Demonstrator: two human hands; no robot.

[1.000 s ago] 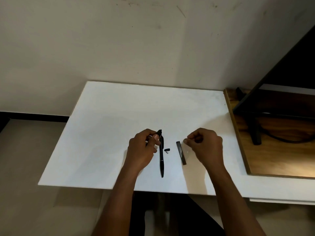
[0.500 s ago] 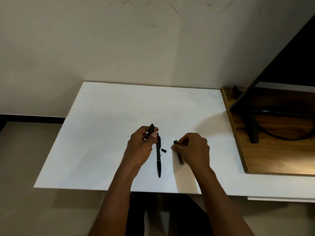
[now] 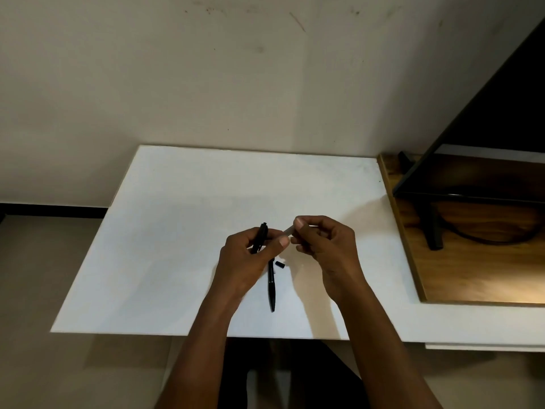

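Note:
My left hand holds a black pen piece with a clip, its end sticking up past the fingers. My right hand is raised just right of it and pinches a thin pale piece at the fingertips; most of that piece is hidden in the hand. The two hands nearly meet above the white table. A black pen barrel lies lengthwise on the table below the hands. A small black cap-like bit lies just right of the barrel.
A wooden board adjoins the table on the right, carrying a dark stand leg and a black cable. A dark slanted panel rises above it. The wall runs along the table's far edge.
My right hand picked the dark strip off the table and lifted towards my left hand. My left hand rose slightly with the clip piece. The barrel and small bit stayed put.

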